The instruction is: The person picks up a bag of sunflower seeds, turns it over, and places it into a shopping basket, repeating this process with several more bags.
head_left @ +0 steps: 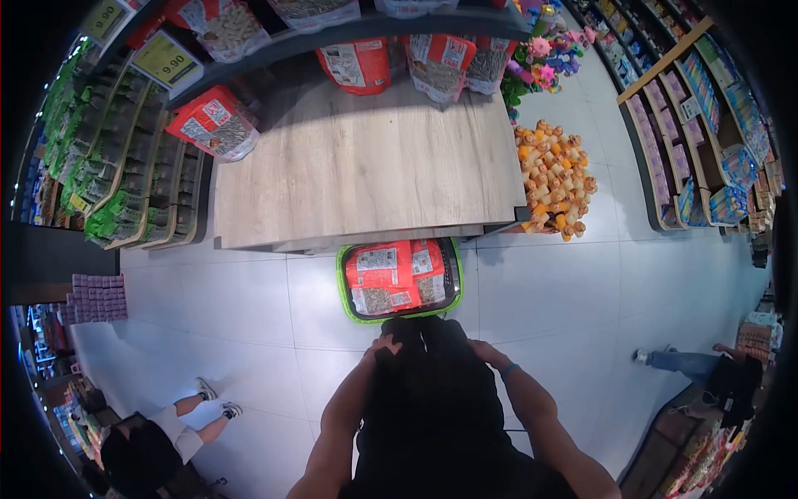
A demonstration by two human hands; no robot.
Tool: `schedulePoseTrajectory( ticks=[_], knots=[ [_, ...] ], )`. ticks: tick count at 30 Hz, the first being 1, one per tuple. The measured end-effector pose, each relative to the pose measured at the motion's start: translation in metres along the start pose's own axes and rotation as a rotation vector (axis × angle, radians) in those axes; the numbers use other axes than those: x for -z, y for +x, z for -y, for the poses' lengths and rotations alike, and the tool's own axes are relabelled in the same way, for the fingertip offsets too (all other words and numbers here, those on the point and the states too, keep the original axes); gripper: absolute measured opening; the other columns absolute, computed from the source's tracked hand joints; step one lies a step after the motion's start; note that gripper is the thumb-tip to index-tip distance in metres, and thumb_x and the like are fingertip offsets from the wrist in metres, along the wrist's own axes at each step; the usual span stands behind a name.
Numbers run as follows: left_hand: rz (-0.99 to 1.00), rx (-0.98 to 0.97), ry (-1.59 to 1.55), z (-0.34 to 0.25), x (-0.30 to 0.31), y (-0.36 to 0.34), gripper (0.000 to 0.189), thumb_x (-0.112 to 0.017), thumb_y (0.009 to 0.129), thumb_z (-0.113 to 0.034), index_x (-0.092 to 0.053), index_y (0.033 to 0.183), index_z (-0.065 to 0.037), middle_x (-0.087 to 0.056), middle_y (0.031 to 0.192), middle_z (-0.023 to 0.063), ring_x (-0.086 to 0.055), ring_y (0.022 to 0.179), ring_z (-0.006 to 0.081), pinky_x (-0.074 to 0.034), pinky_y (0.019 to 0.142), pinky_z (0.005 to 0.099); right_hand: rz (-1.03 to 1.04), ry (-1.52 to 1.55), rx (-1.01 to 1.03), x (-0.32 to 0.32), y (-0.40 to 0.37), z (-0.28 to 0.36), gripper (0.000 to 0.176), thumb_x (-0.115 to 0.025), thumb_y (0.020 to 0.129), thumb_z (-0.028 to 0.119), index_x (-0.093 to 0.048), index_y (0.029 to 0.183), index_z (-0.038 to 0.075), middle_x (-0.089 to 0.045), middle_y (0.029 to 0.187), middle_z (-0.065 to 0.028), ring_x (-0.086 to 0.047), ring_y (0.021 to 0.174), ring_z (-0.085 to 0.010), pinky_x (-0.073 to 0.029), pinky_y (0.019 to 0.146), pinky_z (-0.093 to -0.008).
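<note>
Pale floor tiles point(544, 291) spread across a shop aisle in the head camera's view, framed by stocked shelves along both sides. At top center, a wood-grain counter point(366, 166) carries red-topped pouches point(357, 66) toward its back, while a single pouch point(214, 125) leans near its left end. Above, a dark shelf point(316, 35) holds more pouches, with a yellow price tag point(166, 65) marked 9.90 at upper left.

At the center of the frame, a green-rimmed basket point(342, 287) sits on the floor by the counter's front edge, just beyond our knees. Red packets point(378, 270) lie overlapping inside it, their clear lower windows showing the contents.

Our left grip point(387, 344) rests on our dark clothing point(436, 399) below the basket, fingers slightly spread. Our right grip point(487, 353) lies against the other side of that clothing, below a blue wristband point(509, 370); its fingertips are partly hidden, and we cannot tell whether they are spread or pressed together. Both are apart from the basket.

Right of the counter, we see bright artificial-looking flowers point(540, 62) above a heap of brown and yellow items point(553, 179). One person point(141, 457) appears at lower left, another person point(731, 387) at lower right.
</note>
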State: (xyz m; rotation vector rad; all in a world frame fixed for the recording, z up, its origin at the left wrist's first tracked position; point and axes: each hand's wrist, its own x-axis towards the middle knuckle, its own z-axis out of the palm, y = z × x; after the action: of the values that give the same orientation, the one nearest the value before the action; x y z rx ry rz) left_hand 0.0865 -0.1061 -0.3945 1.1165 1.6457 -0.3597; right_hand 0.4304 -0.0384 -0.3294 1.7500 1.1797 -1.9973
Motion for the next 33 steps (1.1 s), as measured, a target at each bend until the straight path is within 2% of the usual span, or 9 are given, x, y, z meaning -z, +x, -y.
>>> schedulePoseTrajectory(
  ticks=[4, 9, 11, 15, 17, 23, 29, 32, 33],
  knots=[
    [-0.055, -0.144, -0.165, 0.009, 0.006, -0.003, 0.072, -0.054, 0.086, -0.051, -0.045, 0.135, 0.001, -0.049, 0.135, 0.0237, -0.046, 0.127, 0.035, -0.033, 0.109, 0.0385, -0.034, 0.008, -0.054, 0.004, -0.009, 0.021, 0.062, -0.041, 0.096, 0.05, -0.054, 0.129, 0.0, -0.061, 0.122, -0.0165, -0.058, 0.112, -0.0253, -0.043, 0.098, -0.0369],
    [-0.105, -0.311, -0.297, 0.018, 0.018, -0.022, 0.062, -0.052, 0.09, -0.048, -0.05, 0.132, -0.002, -0.053, 0.132, 0.0214, -0.049, 0.126, 0.0315, -0.038, 0.105, 0.0375, -0.049, -0.047, -0.012, 0.01, 0.001, 0.029, 0.062, -0.042, 0.095, 0.051, -0.055, 0.126, -0.001, -0.062, 0.119, -0.0168, -0.059, 0.109, -0.0248, -0.044, 0.096, -0.0375],
    [-0.183, -0.378, -0.093, 0.016, 0.021, -0.02, 0.046, -0.06, 0.086, -0.042, -0.065, 0.113, -0.005, -0.065, 0.109, 0.0209, -0.062, 0.107, 0.0324, -0.05, 0.09, 0.0401, -0.093, -0.098, 0.003, 0.011, 0.002, 0.037, 0.061, -0.043, 0.095, 0.05, -0.056, 0.126, -0.002, -0.062, 0.118, -0.017, -0.059, 0.109, -0.025, -0.044, 0.096, -0.0378],
    [-0.217, -0.363, -0.158, 0.021, 0.021, -0.028, 0.04, -0.059, 0.086, -0.038, -0.065, 0.111, -0.007, -0.066, 0.108, 0.0203, -0.061, 0.107, 0.0341, -0.049, 0.089, 0.0411, -0.265, -0.309, 0.087, 0.008, 0.01, 0.036, 0.058, -0.043, 0.095, 0.048, -0.059, 0.121, -0.001, -0.064, 0.114, -0.0211, -0.06, 0.11, -0.0307, -0.044, 0.096, -0.0396],
    [-0.072, -0.189, -0.636, 0.019, 0.036, -0.066, 0.037, -0.056, 0.087, -0.033, -0.064, 0.111, -0.006, -0.066, 0.108, 0.0211, -0.061, 0.106, 0.0364, -0.047, 0.09, 0.0417, -0.333, -0.396, 0.111, 0.006, 0.012, 0.039, 0.057, -0.043, 0.094, 0.047, -0.06, 0.119, -0.001, -0.064, 0.112, -0.0225, -0.059, 0.11, -0.0329, -0.044, 0.096, -0.0401],
    [-0.236, -0.428, -0.463, 0.076, -0.02, -0.017, 0.044, -0.055, 0.088, -0.037, -0.063, 0.112, 0.0, -0.065, 0.109, 0.0222, -0.059, 0.109, 0.0388, -0.047, 0.089, 0.0405, -0.3, -0.605, 0.081, 0.019, -0.007, 0.106, 0.056, -0.045, 0.089, 0.049, -0.064, 0.114, 0.004, -0.062, 0.116, -0.0232, -0.056, 0.112, -0.0388, -0.044, 0.098, -0.0431],
    [-0.415, 0.065, -0.74, 0.043, -0.026, -0.071, 0.04, -0.053, 0.085, -0.03, -0.065, 0.111, -0.003, -0.065, 0.105, 0.024, -0.06, 0.104, 0.0384, -0.048, 0.088, 0.0417, -0.086, -0.788, 0.415, 0.052, 0.0, 0.169, 0.041, -0.053, 0.089, 0.042, -0.069, 0.105, 0.007, -0.068, 0.1, -0.0196, -0.064, 0.095, -0.0363, -0.05, 0.085, -0.0404],
    [-0.485, 0.283, -0.775, 0.023, -0.054, -0.072, 0.035, -0.053, 0.084, -0.03, -0.067, 0.102, -0.002, -0.066, 0.101, 0.0239, -0.062, 0.101, 0.0384, -0.049, 0.087, 0.0428, 0.088, -0.548, 0.657, 0.075, -0.009, 0.234, 0.027, -0.057, 0.093, 0.023, -0.068, 0.098, -0.001, -0.069, 0.084, -0.0112, -0.065, 0.081, -0.0166, -0.051, 0.074, -0.0294],
    [-0.504, 0.366, -0.769, 0.015, -0.066, -0.068, 0.035, -0.053, 0.084, -0.03, -0.068, 0.099, -0.002, -0.066, 0.1, 0.0236, -0.062, 0.101, 0.0384, -0.049, 0.087, 0.0433, 0.085, -0.458, 0.706, 0.089, -0.006, 0.255, 0.026, -0.057, 0.093, 0.022, -0.067, 0.097, -0.002, -0.069, 0.085, -0.011, -0.066, 0.08, -0.0161, -0.052, 0.074, -0.0298]
  ],
)
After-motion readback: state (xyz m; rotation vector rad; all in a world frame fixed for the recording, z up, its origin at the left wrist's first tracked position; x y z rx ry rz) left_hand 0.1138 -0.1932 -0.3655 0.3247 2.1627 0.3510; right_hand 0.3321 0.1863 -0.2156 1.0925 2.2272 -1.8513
